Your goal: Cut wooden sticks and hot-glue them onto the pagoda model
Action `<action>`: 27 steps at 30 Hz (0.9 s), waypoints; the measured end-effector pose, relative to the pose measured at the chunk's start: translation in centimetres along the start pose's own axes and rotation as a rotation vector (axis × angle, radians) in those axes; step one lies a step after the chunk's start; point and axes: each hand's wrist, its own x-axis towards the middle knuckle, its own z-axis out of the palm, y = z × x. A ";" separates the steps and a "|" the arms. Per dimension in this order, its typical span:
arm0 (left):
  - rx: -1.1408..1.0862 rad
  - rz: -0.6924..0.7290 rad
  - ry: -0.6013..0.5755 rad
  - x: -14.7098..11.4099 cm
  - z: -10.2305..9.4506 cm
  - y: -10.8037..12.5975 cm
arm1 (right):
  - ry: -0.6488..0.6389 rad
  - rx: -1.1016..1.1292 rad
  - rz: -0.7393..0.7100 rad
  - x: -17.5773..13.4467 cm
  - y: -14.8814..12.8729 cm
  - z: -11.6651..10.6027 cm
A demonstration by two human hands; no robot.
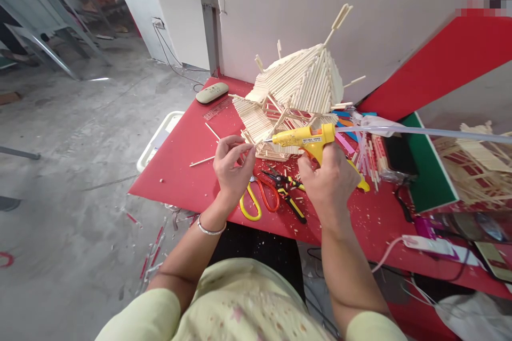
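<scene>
Head view, with clock hours read around its middle, showed a white, shallow plastic tray (141,162) at nine o'clock, past the edge of the red-covered bench (172,181). Thin, pale wooden sticks (202,161) lay loose near nine, and a beige oval case (212,92) between ten and eleven. Close to the middle, toward eight, the left hand (235,168) had thumb and fingertips drawn narrowly together; whether they pinched anything could not be told. Scissors with yellow and red loop handles (276,208) lay at six, black-and-yellow pliers (295,208) at about five. A roofed house model of pale round sticks (298,82) stood at one. At three, the yellow plastic glue gun (306,141) pointed its nozzle just beside the left fingertips, its handle gripped in the right hand (334,170). From its back, a long translucent glue stick (424,132) stretched toward three. A white power strip (428,244) lay at four.
</scene>
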 end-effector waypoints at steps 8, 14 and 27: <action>0.007 0.006 -0.010 -0.4 -0.2 0.2 | -0.015 0.012 0.003 -0.2 0.1 0.1; 0.030 0.000 -0.016 -0.3 -0.1 0.2 | -0.032 0.014 0.014 -0.2 0.0 0.0; 0.033 0.018 0.011 -0.5 0.6 0.0 | -0.037 0.035 0.072 -0.2 -0.2 0.3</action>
